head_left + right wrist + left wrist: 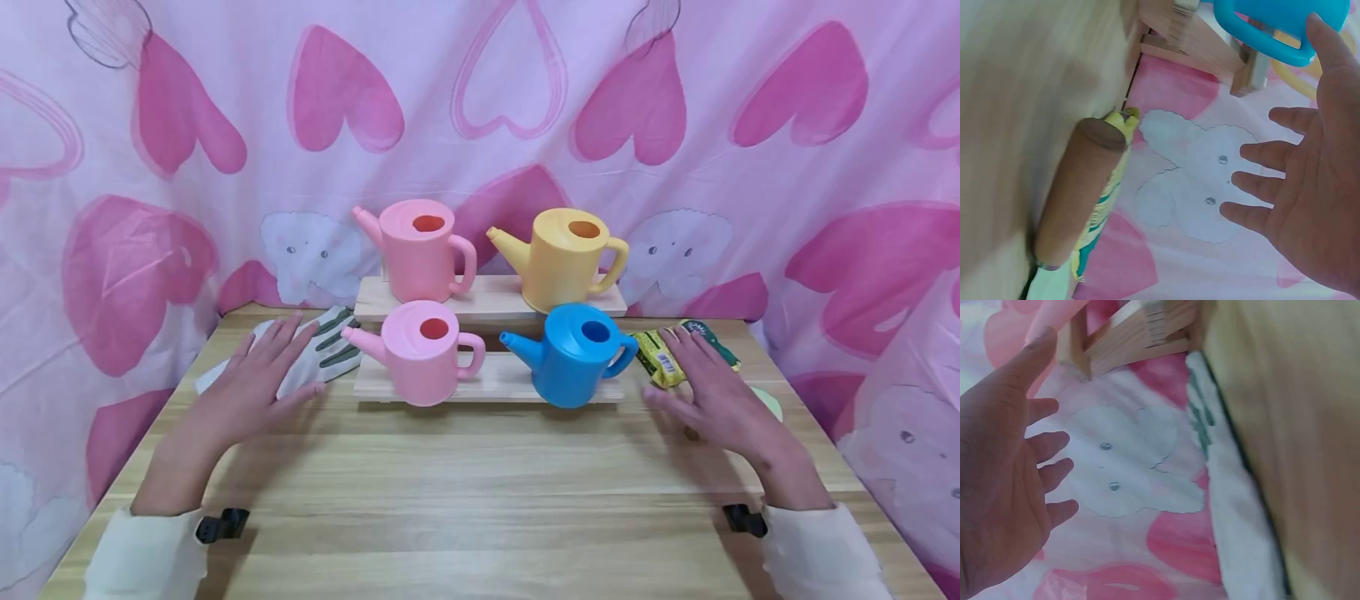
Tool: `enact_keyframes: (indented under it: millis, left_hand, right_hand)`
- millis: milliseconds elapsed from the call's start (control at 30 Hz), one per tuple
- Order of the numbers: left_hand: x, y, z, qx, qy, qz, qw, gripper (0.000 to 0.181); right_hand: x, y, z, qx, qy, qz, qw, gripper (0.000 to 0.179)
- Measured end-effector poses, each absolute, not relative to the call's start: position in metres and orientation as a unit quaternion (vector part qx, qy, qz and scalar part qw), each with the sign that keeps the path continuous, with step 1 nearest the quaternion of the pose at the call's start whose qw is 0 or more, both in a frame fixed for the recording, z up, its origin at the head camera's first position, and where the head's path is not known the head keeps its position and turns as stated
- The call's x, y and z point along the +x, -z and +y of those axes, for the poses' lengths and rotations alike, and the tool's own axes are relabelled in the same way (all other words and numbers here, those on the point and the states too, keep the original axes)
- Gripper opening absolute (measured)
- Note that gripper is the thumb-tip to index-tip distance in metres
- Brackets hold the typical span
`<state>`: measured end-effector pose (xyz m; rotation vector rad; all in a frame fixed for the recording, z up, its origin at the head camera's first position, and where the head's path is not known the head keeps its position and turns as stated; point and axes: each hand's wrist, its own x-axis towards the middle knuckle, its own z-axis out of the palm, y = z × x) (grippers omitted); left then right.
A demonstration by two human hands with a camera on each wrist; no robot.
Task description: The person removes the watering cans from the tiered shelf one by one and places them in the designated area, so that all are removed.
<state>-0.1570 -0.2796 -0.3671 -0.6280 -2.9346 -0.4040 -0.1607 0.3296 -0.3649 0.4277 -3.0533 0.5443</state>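
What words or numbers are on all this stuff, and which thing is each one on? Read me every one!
None can be read for sure.
Yellow-and-green packet: printing, too small and blurred to read; the right hand partly hides it in the head view.
Blue watering can: no writing seen.
Yellow watering can: no writing seen.

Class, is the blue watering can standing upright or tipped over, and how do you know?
Upright: the blue watering can stands base-down on the lower wooden shelf, its top opening facing up.
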Motion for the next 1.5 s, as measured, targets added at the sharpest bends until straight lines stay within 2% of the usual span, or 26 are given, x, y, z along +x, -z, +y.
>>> enact_keyframes:
  millis: [267,500,767,900,1300,1500]
  left_hand:
    - [-0.168,0.343,-0.272,-0.171,0.178,-0.966,0.072,0.085]
    - [-0.202,0.341,-0.267,-0.151,0.27,-0.95,0.053,0.073]
    - [-0.244,0.358,-0.26,-0.157,0.386,-0.907,0.054,0.062]
    - [-0.255,0.362,-0.253,-0.158,0.426,-0.89,0.037,0.061]
    - [-0.273,0.369,-0.241,-0.125,0.499,-0.858,-0.009,0.066]
    - [-0.274,0.37,-0.238,-0.119,0.521,-0.845,-0.022,0.065]
  right_hand:
    - [-0.168,0.346,0.326,0.155,-0.218,-0.962,0.047,0.102]
    - [-0.183,0.325,0.316,0.161,-0.226,-0.957,0.09,0.091]
    - [-0.208,0.315,0.307,0.178,-0.302,-0.927,0.136,0.066]
    - [-0.221,0.311,0.302,0.176,-0.344,-0.91,0.152,0.054]
    - [-0.25,0.309,0.282,0.158,-0.433,-0.881,0.105,0.05]
    - [-0.255,0.31,0.274,0.159,-0.453,-0.87,0.111,0.048]
